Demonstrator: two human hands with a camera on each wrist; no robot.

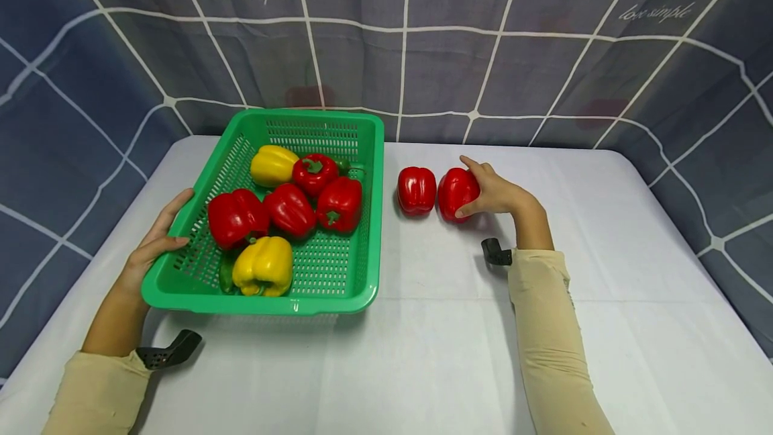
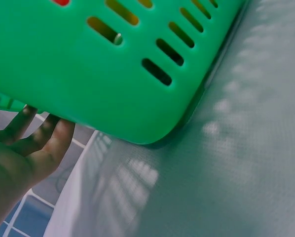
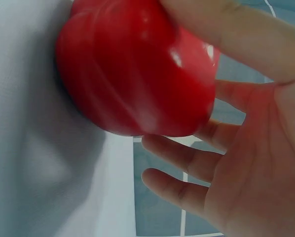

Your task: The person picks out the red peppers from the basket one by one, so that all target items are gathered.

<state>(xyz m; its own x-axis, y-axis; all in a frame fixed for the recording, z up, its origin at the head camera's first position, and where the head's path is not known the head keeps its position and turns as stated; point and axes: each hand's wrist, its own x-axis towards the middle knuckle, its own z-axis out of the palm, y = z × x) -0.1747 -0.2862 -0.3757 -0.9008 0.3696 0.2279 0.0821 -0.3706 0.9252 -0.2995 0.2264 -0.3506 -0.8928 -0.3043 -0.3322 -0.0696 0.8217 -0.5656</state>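
In the head view my left hand (image 1: 145,254) grips the left rim of a green plastic basket (image 1: 241,304), thumb over the rim. Its fingers (image 2: 58,140) show against the basket's outer side in the left wrist view. Inside lie several red bell peppers, one of them a red bell pepper (image 1: 237,219) at the left, plus a yellow bell pepper (image 1: 272,165) behind and another yellow bell pepper (image 1: 264,267) in front. To the basket's right, my right hand (image 1: 498,192) holds a red bell pepper (image 1: 457,195) between thumb and fingers, close over the table.
Another red bell pepper (image 1: 417,190) lies on the white table (image 1: 447,354), between the basket and the held one. Green vegetables (image 1: 226,272) peek out from under the peppers in the basket. A grey checked curtain (image 1: 356,52) encloses the table's back and sides.
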